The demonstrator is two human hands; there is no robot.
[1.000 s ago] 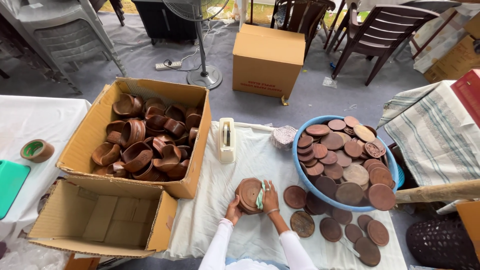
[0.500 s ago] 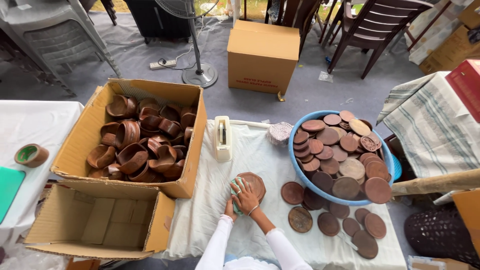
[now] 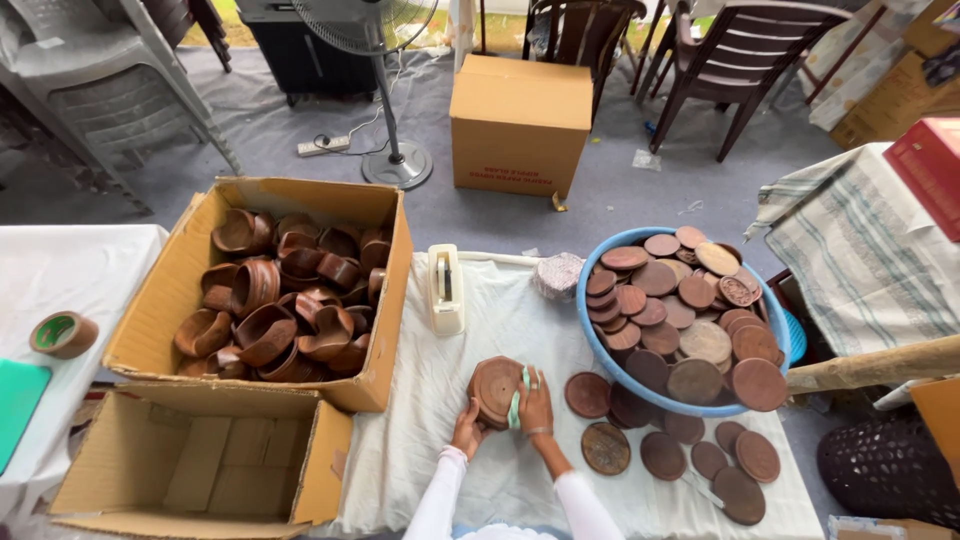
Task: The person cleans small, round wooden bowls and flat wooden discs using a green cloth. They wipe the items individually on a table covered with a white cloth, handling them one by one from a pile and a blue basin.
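A blue basin (image 3: 590,330) heaped with brown wooden discs stands right of a tape dispenser (image 3: 445,290) — beyond it a closed cardboard box (image 3: 520,122), a fan base (image 3: 397,165) and chairs (image 3: 745,70).

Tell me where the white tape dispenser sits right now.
In the head view the white tape dispenser stands on the white cloth, left of centre, between the cardboard box of wooden bowls and the blue basin.

Bare cloth (image 3: 500,330) left of hands, loose discs (image 3: 690,440) and blue basin (image 3: 600,345) crowding right.
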